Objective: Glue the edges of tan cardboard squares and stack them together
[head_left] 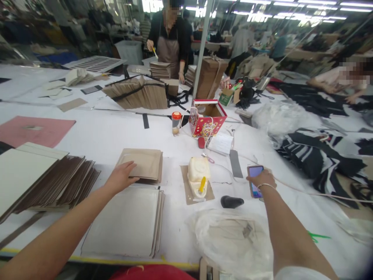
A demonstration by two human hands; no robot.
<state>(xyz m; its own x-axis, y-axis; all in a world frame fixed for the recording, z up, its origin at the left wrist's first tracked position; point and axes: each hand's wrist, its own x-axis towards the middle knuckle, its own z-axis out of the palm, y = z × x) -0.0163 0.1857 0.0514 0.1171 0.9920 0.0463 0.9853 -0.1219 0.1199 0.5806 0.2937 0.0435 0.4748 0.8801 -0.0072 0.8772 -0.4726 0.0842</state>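
Observation:
My left hand lies with fingers stretched out on the near left part of a small stack of tan boards. Just nearer to me is a stack of larger pale boards. My right hand, with a pale bracelet at the wrist, reaches across a phone with a lit screen and grips it by its sides. Some of its fingers are hard to make out. Between my hands, a white plastic container with a yellow-handled tool in its opening stands on a piece of cardboard.
A black, smooth object and a clear plastic bag lie near my right arm. Brown-edged boards lean at the left. Farther off are a red box and a red-lidded jar. A co-worker stands across the table.

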